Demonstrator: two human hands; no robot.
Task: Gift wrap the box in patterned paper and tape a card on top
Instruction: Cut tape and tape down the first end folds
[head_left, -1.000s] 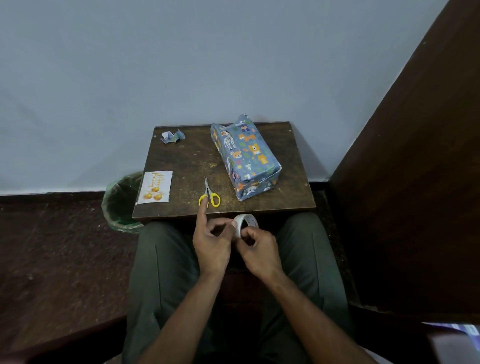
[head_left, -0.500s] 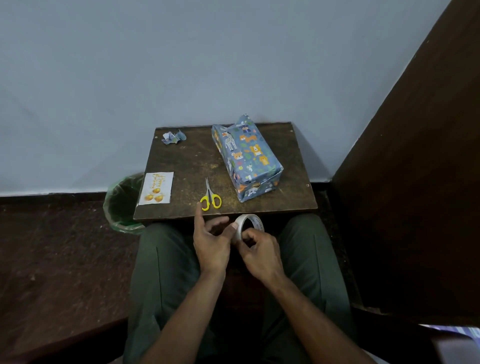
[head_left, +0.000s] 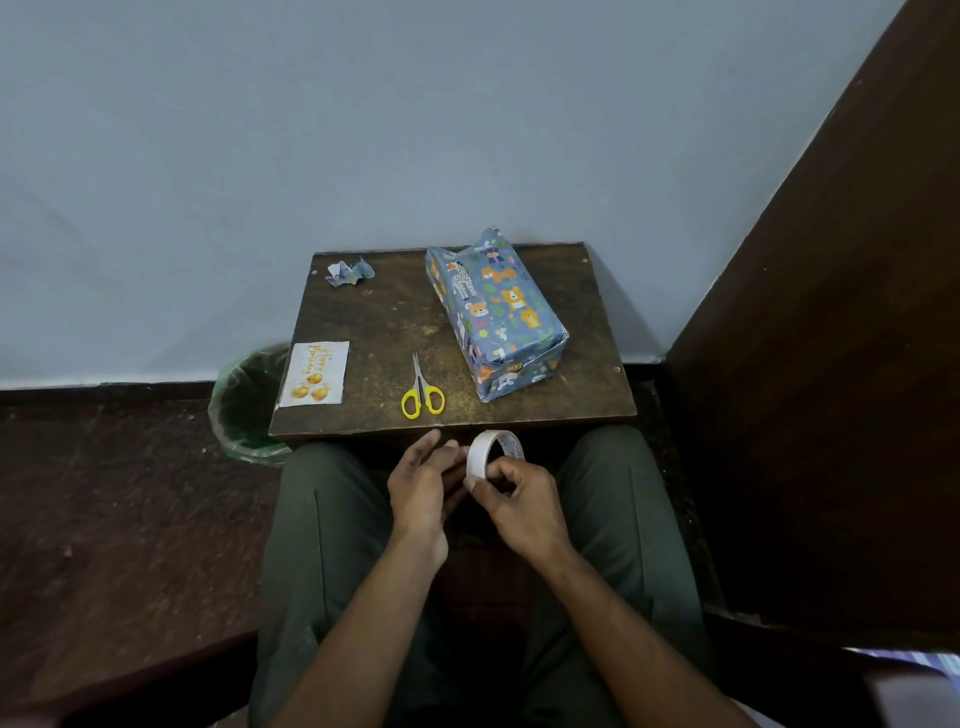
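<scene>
Head view: the wrapped box lies on the small wooden surface, toward its right side, with yellow-handled scissors just left of its near end and the card at the near-left corner. Below the near edge, the right hand has its fingers clamped on a tape roll; the left hand, fingers straight, touches the roll's outer face.
</scene>
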